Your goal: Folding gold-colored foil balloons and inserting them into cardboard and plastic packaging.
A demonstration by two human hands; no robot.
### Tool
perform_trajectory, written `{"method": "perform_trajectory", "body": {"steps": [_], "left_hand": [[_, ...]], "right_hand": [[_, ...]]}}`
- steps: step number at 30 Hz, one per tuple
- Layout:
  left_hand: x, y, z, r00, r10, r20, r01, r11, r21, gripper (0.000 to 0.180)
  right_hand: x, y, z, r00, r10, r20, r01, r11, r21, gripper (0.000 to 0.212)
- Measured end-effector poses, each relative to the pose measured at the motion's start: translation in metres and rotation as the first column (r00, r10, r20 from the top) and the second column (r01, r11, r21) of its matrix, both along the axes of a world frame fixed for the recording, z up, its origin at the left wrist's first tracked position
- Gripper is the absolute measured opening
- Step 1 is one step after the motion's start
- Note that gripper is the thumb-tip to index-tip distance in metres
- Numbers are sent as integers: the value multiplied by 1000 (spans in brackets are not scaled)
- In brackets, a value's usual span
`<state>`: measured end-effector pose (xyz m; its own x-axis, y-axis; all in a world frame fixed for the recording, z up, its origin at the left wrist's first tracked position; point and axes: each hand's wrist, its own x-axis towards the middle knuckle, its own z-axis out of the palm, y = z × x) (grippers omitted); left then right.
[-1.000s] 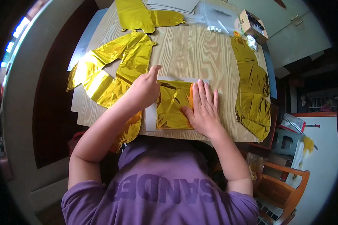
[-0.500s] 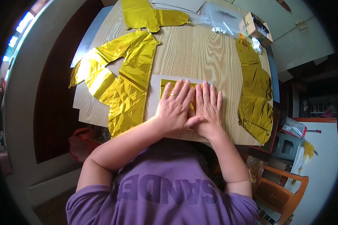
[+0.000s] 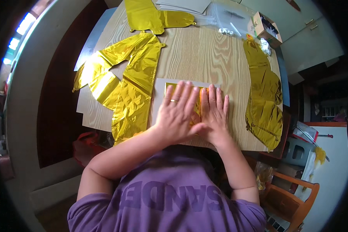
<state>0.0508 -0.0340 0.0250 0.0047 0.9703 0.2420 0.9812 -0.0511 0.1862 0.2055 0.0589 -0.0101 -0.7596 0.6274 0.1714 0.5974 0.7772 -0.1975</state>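
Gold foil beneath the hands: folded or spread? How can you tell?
The foil looks folded: a neat, straight-edged corner shows on the card; the left hand and right hand cover most.

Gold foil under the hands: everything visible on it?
The gold foil looks thin and shiny, with a straight left edge. It lies flat on a pale board, on the person's side of the table. The left hand covers much of it, contact unclear; the right hand seems to rest along its right side.

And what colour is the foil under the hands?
The foil is shiny gold, seen in the head view.
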Motion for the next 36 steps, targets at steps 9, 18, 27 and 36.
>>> {"method": "perform_trajectory", "body": {"steps": [9,18,27,36], "left_hand": [[-15,-3,-25,996,85,12,-85,996,-27,100],[-40,-5,-10,904,125,409,-127,992,-23,75],[-124,49,29,696,296,654,84,871,-484,40],[-132,63,35,739,252,624,185,815,-549,38]], "right_hand": [[-5,-2,14,997,-27,72,29,999,-30,86],[1,1,19,998,0,57,9,989,-145,81],[-2,0,19,996,-30,85,43,986,-161,76],[-4,-2,19,996,-38,79,49,990,-136,75]]}}
